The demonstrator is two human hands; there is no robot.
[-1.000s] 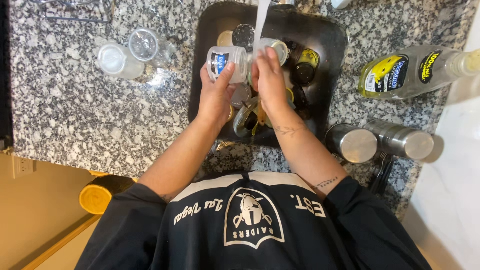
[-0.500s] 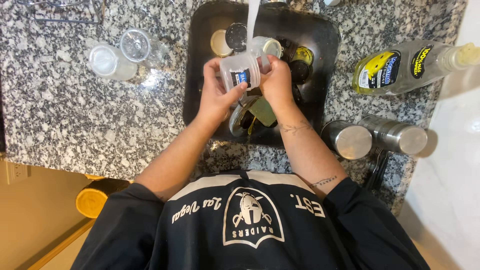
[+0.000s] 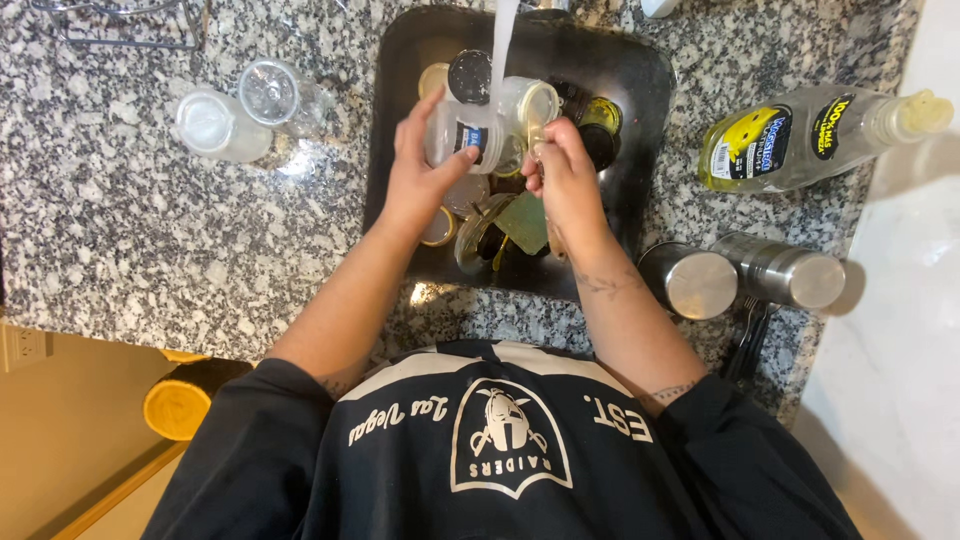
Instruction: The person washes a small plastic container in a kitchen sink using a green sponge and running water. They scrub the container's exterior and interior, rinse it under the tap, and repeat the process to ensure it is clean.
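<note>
Jar: a clear glass jar with a small blue label point(image 3: 478, 132) lies on its side above the black rectangular sink point(image 3: 640, 130), right under the white stream of tap water point(image 3: 503, 40) coming down from 12 o'clock.
Left hand: the left hand point(image 3: 422, 180) is clamped around the jar's body, thumb pressed by the label, fingers curled over the top.
Right hand: the right hand point(image 3: 565, 180) sits at 3 o'clock of the jar, fingers bunched at its wide open mouth; whether it pinches the rim or only rubs it, I cannot tell.
Sink contents: round metal lids, dark and gold, and more glassware are piled in the basin; a flat green scrub pad point(image 3: 524, 220) lies just below the hands at 6 o'clock.
Desk: a speckled grey-and-white granite desk point(image 3: 120, 230), polished and glossy, wraps the sink.
Rinsed glass: two clear glass jars point(image 3: 245, 115) rest on the granite at 9 o'clock, well apart from the sink, wet patches glinting beside them.
Soap: a clear plastic bottle of yellow dish liquid point(image 3: 810, 135) lies on its side at 3 o'clock.
Steel: two brushed-steel cylindrical tumblers point(image 3: 745, 275) stand near the sink's corner at 4 o'clock, touching each other.
Room: a pale white floor point(image 3: 900, 350) runs along the right edge; tan cabinet fronts point(image 3: 70, 440) show at 8 o'clock.
</note>
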